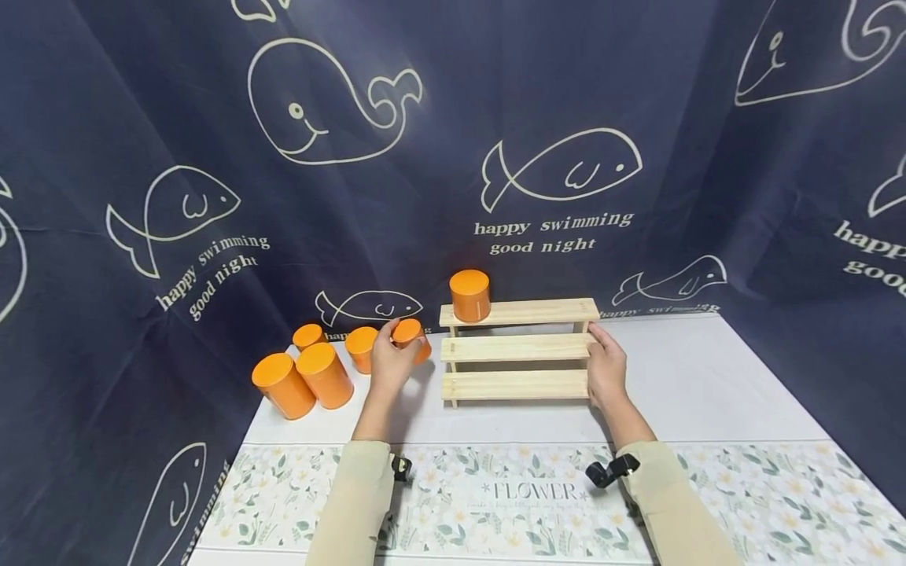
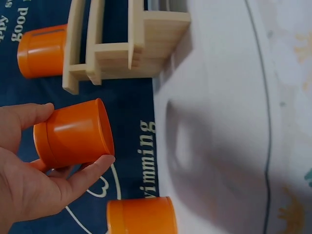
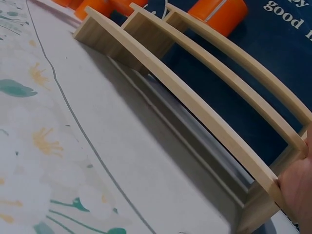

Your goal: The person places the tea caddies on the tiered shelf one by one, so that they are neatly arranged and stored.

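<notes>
Four orange cans (image 1: 325, 377), two tall and two short, are standing upright on the table (image 1: 708, 385), out at the nine o'clock of the wooden rack (image 1: 524, 347). Closer in on that same bearing, a left hand (image 1: 392, 365) is pinching a fifth can (image 2: 78, 134) between thumb and fingers, seemingly clear of the tabletop; its flat top is facing up, its long axis running near vertical, its base tilting slightly toward three o'clock. A sixth can (image 1: 470, 297) is sitting upright on the top board, between ten and eleven o'clock. At three, a right hand (image 1: 609, 368) is gripping the rack's end. The work is looking early: one can up, one in hand, four remaining off the rack.
</notes>
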Demonstrator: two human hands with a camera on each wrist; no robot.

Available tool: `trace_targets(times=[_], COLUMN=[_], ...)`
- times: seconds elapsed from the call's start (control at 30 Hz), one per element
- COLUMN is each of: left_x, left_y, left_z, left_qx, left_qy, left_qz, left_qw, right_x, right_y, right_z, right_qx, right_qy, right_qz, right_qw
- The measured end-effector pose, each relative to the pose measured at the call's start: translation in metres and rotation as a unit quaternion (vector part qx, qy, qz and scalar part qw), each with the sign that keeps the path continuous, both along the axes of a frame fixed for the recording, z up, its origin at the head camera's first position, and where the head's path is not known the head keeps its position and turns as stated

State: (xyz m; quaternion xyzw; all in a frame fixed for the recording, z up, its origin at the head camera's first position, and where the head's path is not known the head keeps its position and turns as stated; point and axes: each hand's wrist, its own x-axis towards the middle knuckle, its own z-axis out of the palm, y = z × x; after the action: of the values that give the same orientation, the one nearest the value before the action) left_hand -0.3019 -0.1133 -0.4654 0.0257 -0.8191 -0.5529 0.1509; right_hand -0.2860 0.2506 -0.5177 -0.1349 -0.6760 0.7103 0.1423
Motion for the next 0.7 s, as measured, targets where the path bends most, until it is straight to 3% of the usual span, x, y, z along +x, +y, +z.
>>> trace_targets(times=[0.43,0.7], left_x=[0.011,0.018], left_y=[0.012,0.020], left_z=[0.028,0.036], left_qx=[0.009,-0.013], left_qy=[-0.003,0.010], left_qz=[-0.027,-0.036], left_qw=[0.9996,0.9992], right_x=[-0.002,0.001], right_y=[0.000,-0.001], right_z=[0.002,0.001], right_qx=[-0.004,-0.012], right_qy=[0.014,0.017], right_qz=[0.004,0.005], right_qw=[1.000,1.000])
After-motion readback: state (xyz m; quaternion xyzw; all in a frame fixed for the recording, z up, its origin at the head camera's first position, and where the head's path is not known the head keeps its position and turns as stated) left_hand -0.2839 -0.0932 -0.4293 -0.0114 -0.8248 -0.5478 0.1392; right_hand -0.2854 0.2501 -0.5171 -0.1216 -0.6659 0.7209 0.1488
